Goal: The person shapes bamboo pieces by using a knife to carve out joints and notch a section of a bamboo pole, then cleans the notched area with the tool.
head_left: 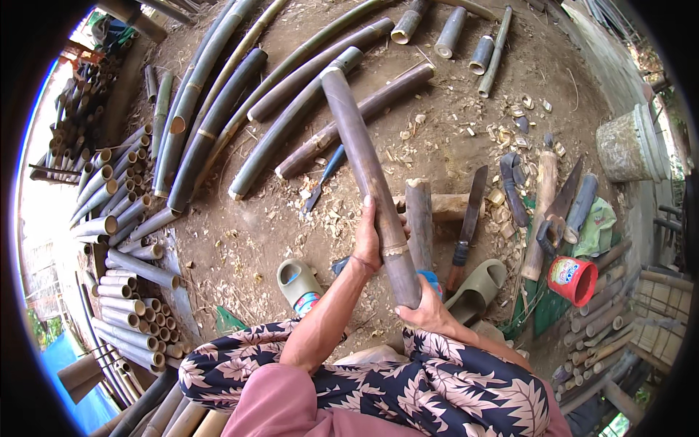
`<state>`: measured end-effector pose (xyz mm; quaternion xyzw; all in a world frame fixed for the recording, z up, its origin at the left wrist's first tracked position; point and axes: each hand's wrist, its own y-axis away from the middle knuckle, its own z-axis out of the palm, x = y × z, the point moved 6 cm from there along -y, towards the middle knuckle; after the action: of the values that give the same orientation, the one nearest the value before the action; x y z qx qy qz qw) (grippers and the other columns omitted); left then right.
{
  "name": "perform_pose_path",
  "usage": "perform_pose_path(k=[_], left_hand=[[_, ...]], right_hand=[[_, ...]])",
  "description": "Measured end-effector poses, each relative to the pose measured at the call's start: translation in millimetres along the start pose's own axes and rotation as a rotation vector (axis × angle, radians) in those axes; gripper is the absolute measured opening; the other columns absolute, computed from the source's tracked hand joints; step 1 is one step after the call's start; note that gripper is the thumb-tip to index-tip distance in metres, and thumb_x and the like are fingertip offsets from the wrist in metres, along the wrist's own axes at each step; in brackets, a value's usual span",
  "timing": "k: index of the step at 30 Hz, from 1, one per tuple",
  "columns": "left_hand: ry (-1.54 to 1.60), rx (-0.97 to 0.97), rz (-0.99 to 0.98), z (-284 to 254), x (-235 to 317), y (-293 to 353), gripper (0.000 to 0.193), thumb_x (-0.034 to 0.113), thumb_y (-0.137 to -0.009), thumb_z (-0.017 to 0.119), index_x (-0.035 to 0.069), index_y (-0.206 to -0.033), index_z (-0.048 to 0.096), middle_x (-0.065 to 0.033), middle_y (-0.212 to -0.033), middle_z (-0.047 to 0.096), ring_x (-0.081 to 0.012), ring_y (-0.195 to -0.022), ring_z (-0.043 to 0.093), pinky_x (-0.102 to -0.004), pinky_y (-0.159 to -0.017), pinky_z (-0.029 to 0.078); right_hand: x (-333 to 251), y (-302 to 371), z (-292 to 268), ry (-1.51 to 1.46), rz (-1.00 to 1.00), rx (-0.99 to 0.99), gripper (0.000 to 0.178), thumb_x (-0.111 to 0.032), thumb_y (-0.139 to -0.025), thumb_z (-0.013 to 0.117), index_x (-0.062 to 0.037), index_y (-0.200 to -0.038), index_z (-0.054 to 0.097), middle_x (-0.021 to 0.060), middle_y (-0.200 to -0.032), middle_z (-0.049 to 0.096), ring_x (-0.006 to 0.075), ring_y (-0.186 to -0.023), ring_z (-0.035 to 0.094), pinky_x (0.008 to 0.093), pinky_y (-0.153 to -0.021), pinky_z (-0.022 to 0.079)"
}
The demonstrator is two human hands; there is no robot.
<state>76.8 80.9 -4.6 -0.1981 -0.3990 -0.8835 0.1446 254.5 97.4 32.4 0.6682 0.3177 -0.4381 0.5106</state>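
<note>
A long bamboo pole (362,153) slants across the middle, its far end up and to the left, its near end close to my lap. My left hand (369,240) is wrapped round the pole's side, below its midpoint. At the near end, my right hand (428,312) grips it, with the thumb against the pole. A short bamboo post (419,226) stands just right of the pole, by a log (455,207) lying on the ground. Beside these is a machete (470,211) with a dark handle. A blue-handled blade (325,178) lies left of the pole.
Several cut bamboo poles (218,116) lie on the dirt ahead, with wood chips scattered about. Bamboo stacks (131,306) line the left. At right are a handsaw (561,207), a green cloth (597,227), a red tub (573,282) and a dirty bucket (626,149). Clogs (298,280) flank the pole.
</note>
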Motion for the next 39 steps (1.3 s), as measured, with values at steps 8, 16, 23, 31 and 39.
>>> perform_pose_path(k=[8,16,23,31,39], left_hand=[[-0.403,0.01,0.381,32.2,114.2,26.2,0.051,0.033,-0.076,0.083,-0.001,-0.103,0.057,-0.012,-0.081,0.066,-0.0217,-0.072,0.067,-0.0375,-0.07,0.059],[-0.623,-0.223,0.772,154.6,159.1,84.1,0.049,0.025,-0.07,0.088,0.0,-0.103,0.062,-0.0061,-0.089,0.066,-0.0145,-0.08,0.063,-0.0312,-0.075,0.053],[-0.715,-0.212,0.886,169.5,136.9,67.4,0.047,0.022,-0.066,0.087,0.002,-0.098,0.059,-0.0032,-0.086,0.065,-0.0116,-0.077,0.061,-0.0298,-0.072,0.053],[-0.755,-0.221,0.868,165.3,130.8,72.5,0.045,0.022,-0.067,0.085,0.001,-0.098,0.06,-0.0048,-0.087,0.066,-0.0136,-0.078,0.063,-0.0305,-0.072,0.053],[-0.493,-0.123,1.173,89.4,176.3,135.5,0.067,0.028,-0.083,0.066,-0.005,-0.133,0.036,-0.0197,-0.099,0.064,-0.0291,-0.087,0.064,-0.0397,-0.09,0.05]], right_hand=[[7.7,-0.4,20.1,-0.108,-0.1,-0.21,0.075,-0.021,-0.076,0.078,0.0026,-0.136,0.04,0.0142,-0.11,0.059,0.0232,-0.1,0.062,0.0356,-0.086,0.052],[24.3,35.7,-62.1,0.211,-0.071,0.493,0.063,-0.008,-0.081,0.069,0.0006,-0.137,0.044,0.0173,-0.121,0.054,0.0264,-0.109,0.056,0.037,-0.089,0.05],[83.8,72.8,-94.6,0.227,0.039,0.696,0.062,-0.005,-0.081,0.068,-0.0014,-0.138,0.045,0.0151,-0.117,0.056,0.0255,-0.102,0.058,0.0362,-0.085,0.051],[114.7,39.7,-88.9,0.429,0.091,0.776,0.071,-0.01,-0.08,0.072,0.0048,-0.14,0.038,0.0229,-0.123,0.05,0.0344,-0.111,0.053,0.0421,-0.096,0.046],[117.6,-7.9,-108.0,0.516,0.255,0.795,0.088,-0.006,-0.075,0.067,0.0084,-0.147,0.02,0.0318,-0.125,0.045,0.0446,-0.116,0.049,0.049,-0.101,0.04]])
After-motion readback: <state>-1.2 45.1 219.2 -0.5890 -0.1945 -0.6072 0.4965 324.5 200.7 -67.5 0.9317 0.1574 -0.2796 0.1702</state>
